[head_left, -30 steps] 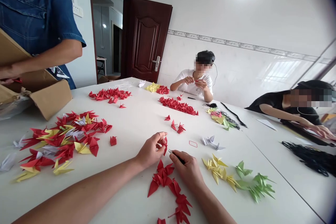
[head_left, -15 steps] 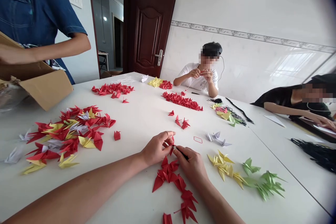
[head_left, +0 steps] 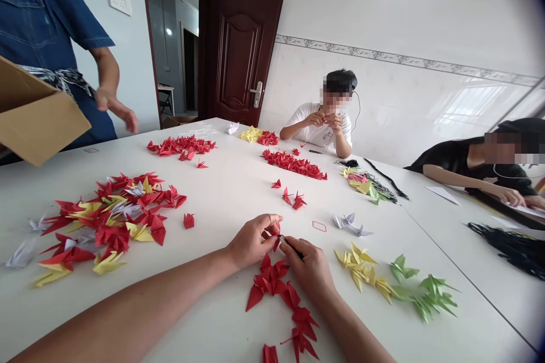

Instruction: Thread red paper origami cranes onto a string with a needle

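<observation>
Paper fold (head_left: pixel 276 244), one, red, pinched in left hand (head_left: pixel 254 240); one tool (head_left: pixel 294 248), clamped in right hand (head_left: pixel 311 265)

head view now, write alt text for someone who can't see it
A person's left hand pinches a red folded paper piece while the right hand holds a slim dark tool to it, over a white table. Mixed-colour paper cranes lie left, yellow cranes and green cranes right. A person in blue, one in white and one in black are nearby.

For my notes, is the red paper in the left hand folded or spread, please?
Folded: the red paper in the left hand shows narrow and pointed.
</observation>
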The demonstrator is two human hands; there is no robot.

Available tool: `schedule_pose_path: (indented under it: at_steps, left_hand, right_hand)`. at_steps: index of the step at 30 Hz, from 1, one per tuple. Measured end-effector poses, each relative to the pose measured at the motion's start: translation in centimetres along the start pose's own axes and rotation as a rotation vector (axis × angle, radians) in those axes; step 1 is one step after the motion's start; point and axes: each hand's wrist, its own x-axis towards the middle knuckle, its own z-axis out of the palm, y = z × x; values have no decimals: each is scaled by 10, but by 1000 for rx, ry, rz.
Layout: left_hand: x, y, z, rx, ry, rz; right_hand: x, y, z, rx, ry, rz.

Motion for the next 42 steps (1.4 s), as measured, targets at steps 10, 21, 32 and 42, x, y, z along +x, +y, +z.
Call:
schedule_pose_path:
  at_steps: [10,21,32,42]
  left_hand:
    - [0,2,-1,16,-3,-20]
    - [0,-5,0,-22,18,-100]
    - [2,-4,-3,-47,27,-161]
    - [5,-3,-7,-91,80,-242]
  right_hand:
    - [0,-1,0,4,19,6]
    - [-2,4,-1,17,-1,17]
    - [-1,2,-3,32,-2,75]
    - [-1,0,-4,122,0,148]
